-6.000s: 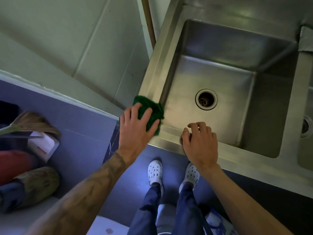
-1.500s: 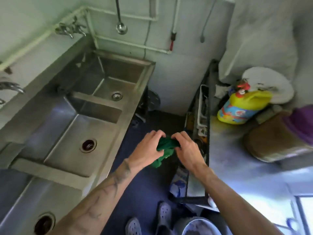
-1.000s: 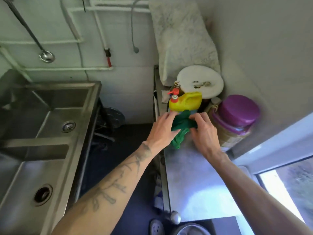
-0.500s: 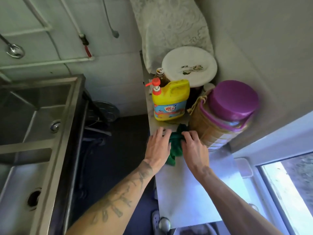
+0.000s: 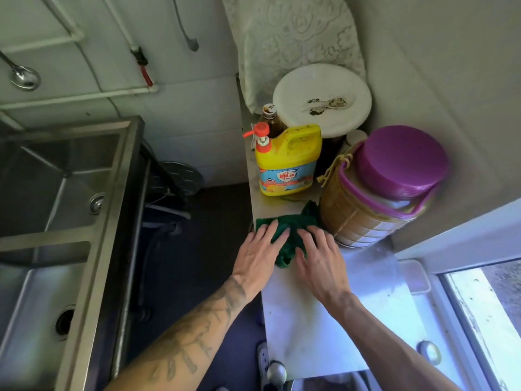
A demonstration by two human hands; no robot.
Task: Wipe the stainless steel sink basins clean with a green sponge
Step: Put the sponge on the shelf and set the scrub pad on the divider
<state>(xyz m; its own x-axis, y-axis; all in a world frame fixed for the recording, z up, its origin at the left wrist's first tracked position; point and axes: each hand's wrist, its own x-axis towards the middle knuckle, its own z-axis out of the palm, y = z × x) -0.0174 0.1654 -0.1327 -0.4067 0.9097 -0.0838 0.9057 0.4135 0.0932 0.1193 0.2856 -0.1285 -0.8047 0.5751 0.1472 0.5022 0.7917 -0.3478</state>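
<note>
Sponge point(image 5: 293, 225) is now set down on the counter point(image 5: 310, 320), between soap bottle point(image 5: 287, 162) and jar point(image 5: 389, 193); moments ago both hands pinched it. Left hand point(image 5: 258, 251) and right hand point(image 5: 320, 259) rest on it, fingers straight, grip released. Sink point(image 5: 64, 193) sits well apart, so wiping is likely finished.

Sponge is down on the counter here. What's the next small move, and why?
Probably lift the left hand to the pump of the detergent bottle: it and the right hand lie flat on the green sponge on the counter, with the bottle just behind.
</note>
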